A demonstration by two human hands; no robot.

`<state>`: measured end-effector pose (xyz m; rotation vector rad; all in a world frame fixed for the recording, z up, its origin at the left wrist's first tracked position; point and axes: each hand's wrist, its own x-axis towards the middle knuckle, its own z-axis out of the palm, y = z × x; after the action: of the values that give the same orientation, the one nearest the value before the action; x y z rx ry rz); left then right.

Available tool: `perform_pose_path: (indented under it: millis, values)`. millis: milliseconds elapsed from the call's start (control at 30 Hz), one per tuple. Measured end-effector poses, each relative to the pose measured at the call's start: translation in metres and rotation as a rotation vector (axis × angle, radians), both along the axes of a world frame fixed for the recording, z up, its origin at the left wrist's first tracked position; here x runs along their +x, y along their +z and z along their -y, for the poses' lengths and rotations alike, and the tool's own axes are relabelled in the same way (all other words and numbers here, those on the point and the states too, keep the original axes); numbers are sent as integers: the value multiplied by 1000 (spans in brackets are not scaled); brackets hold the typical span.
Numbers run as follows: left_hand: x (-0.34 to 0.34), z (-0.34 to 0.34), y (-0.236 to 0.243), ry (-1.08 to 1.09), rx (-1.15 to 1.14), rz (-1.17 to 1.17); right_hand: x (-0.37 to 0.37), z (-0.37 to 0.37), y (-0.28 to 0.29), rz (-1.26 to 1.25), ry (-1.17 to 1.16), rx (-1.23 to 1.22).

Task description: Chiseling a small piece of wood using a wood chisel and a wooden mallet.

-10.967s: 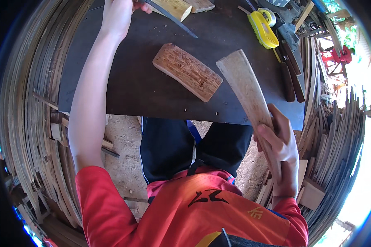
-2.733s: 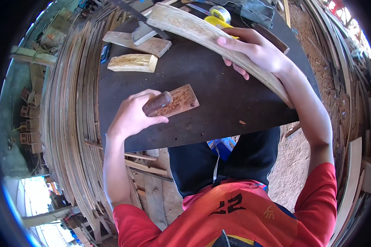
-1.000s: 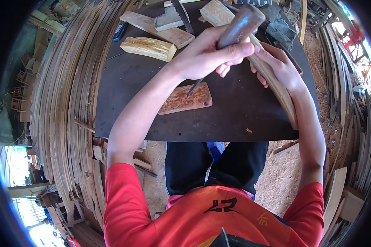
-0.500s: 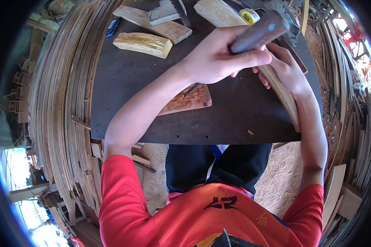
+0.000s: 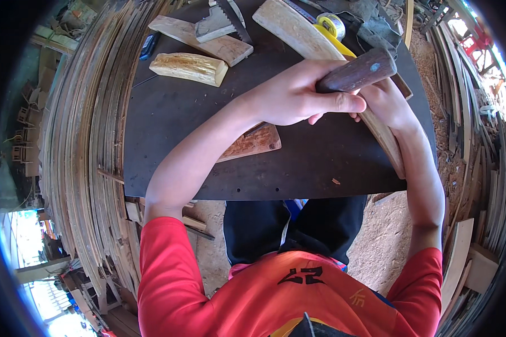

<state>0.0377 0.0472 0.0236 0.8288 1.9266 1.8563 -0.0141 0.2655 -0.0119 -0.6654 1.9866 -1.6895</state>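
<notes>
My left hand [image 5: 309, 95] is wrapped round the dark wooden handle [image 5: 354, 73] of a tool, held over a long pale board [image 5: 292, 31]. My right hand [image 5: 391, 106], partly behind it, grips the board, which slants from the tabletop's back down to its front right; its fingers are mostly hidden. A thin dark piece of metal shows below my left hand, over a reddish rough wood block [image 5: 253, 143] partly covered by my forearm. The dark table [image 5: 315, 168] lies under all of these.
A split pale block [image 5: 188, 67], a flat plank [image 5: 174, 28], a saw [image 5: 236, 25] and a phone-like device [image 5: 149, 45] are at the back left. Tape [image 5: 331, 25], a yellow object and grey cloth [image 5: 371, 28] sit back right. Stacked strips [image 5: 78, 146] line the left; more wood is at right.
Since a few seconds ago, my left hand has risen rightward from the reddish block to the long board, tool handle in it. In the last moment both hands have dropped slightly.
</notes>
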Motion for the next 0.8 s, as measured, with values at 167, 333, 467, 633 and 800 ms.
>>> perform_pose_path:
  millis: [167,333,467,633,800]
  values:
    - [-11,-3,-10,5,-10,-14,9,-10,18,15,-130,-56]
    - [-13,6,-11,74,52,-25,35,-29,53,8,-450,-117]
    - [-17,13,-14,-22,16,15,76,-68,61,-14,-645,33]
    - [-12,7,-12,-88,-49,14,118,-92,68,-51,-722,-43]
    - [-13,7,-14,-88,-42,37,141,-67,53,-90,-476,69]
